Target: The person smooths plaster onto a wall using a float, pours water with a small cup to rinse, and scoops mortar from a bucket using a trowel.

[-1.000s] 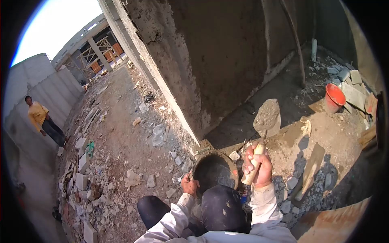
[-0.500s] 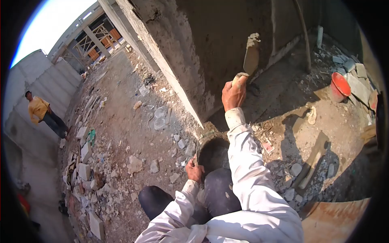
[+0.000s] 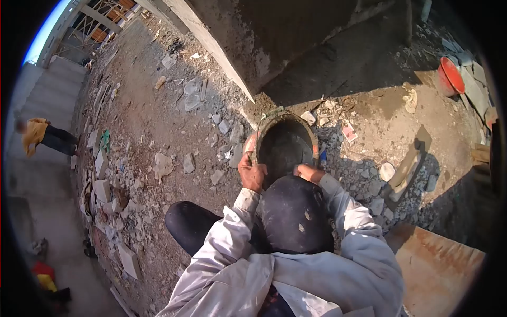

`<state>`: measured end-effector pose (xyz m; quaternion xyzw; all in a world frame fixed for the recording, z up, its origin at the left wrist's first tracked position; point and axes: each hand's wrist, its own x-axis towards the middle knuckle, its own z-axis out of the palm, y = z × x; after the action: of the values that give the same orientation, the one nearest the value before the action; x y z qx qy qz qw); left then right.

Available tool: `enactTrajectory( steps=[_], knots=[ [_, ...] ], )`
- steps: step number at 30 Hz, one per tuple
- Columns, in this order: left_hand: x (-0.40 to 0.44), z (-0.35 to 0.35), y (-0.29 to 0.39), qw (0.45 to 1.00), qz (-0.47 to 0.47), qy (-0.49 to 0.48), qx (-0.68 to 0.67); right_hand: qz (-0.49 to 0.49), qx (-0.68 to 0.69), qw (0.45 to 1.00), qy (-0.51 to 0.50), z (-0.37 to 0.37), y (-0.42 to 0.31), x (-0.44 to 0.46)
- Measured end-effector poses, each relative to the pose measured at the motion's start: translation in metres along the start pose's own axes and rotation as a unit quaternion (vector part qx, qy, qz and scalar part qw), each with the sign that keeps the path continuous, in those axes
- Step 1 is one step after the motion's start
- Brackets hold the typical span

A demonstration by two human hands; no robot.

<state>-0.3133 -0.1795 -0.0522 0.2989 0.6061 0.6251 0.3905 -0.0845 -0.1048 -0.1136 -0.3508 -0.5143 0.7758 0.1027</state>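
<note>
A dark round bucket (image 3: 285,112) with grey wet mortar (image 3: 289,150) inside stands in front of my knees. My left hand (image 3: 252,172) is closed around its left rim. At the bucket's near right side is my right hand (image 3: 309,173), low over the rim with its fingers curled. The trowel seen in it half a second ago is now hidden by the bucket and my knee (image 3: 296,216). Just beyond the bucket rises the corner of a plastered wall (image 3: 253,79).
Rubble (image 3: 163,166) covers the ground at left. On the right lie a long plastering float (image 3: 406,171), a tilted red bowl (image 3: 451,76) and a stained board (image 3: 438,264). A person in a yellow shirt (image 3: 34,136) stands far left.
My right hand has come down from the wall, where it held up a trowel with mortar on its tip, to the bucket. My left hand stays on the rim. The view has tilted down.
</note>
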Motion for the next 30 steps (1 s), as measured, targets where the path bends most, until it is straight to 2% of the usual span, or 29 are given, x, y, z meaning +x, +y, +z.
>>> enactTrajectory(
  steps=[1, 2, 4, 8, 10, 13, 16, 19, 22, 24, 26, 28, 29, 30],
  knots=[
    [-0.001, 0.002, 0.002, 1.0, -0.004, 0.001, -0.006, -0.104, 0.002, 0.994, -0.019, 0.005, 0.01, 0.004],
    [-0.004, 0.0, 0.003, 1.0, -0.012, 0.004, -0.009, -0.022, 0.142, 0.988, -0.054, 0.006, 0.024, -0.003],
    [-0.004, 0.001, 0.013, 0.999, -0.003, 0.02, -0.029, 0.159, 0.428, 0.889, -0.045, 0.023, 0.007, -0.032],
    [0.016, -0.008, 0.019, 0.998, -0.031, 0.022, -0.055, 0.045, 0.444, 0.893, -0.056, 0.006, 0.042, -0.056],
    [0.018, -0.014, 0.018, 0.998, -0.038, 0.013, -0.054, -0.004, 0.469, 0.881, -0.069, 0.006, 0.016, -0.064],
    [0.017, -0.01, 0.025, 0.998, -0.034, 0.027, -0.047, -0.089, 0.543, 0.829, -0.098, -0.004, -0.037, -0.091],
    [0.022, -0.015, 0.019, 0.997, -0.044, 0.047, -0.05, -0.236, 0.489, 0.84, 0.007, -0.006, -0.103, -0.119],
    [0.03, -0.032, 0.014, 0.997, -0.06, 0.019, -0.05, -0.394, 0.367, 0.82, 0.195, -0.007, -0.163, -0.131],
    [0.037, -0.043, 0.008, 0.996, -0.069, 0.016, -0.055, -0.481, 0.252, 0.734, 0.409, -0.018, -0.205, -0.11],
    [0.039, -0.047, 0.011, 0.996, -0.07, 0.009, -0.056, -0.507, 0.192, 0.642, 0.542, -0.032, -0.226, -0.079],
    [0.041, -0.052, 0.006, 0.995, -0.084, 0.025, -0.042, -0.48, 0.15, 0.582, 0.639, -0.047, -0.236, -0.03],
    [0.044, -0.051, 0.009, 0.995, -0.081, 0.035, -0.037, -0.405, -0.002, 0.495, 0.769, -0.071, -0.222, 0.056],
    [0.043, -0.044, 0.016, 0.996, -0.069, 0.039, -0.041, -0.299, -0.112, 0.617, 0.719, -0.066, -0.22, 0.076],
    [0.041, -0.04, 0.019, 0.996, -0.059, 0.044, -0.045, -0.182, -0.218, 0.716, 0.638, -0.058, -0.216, 0.089]
  ],
)
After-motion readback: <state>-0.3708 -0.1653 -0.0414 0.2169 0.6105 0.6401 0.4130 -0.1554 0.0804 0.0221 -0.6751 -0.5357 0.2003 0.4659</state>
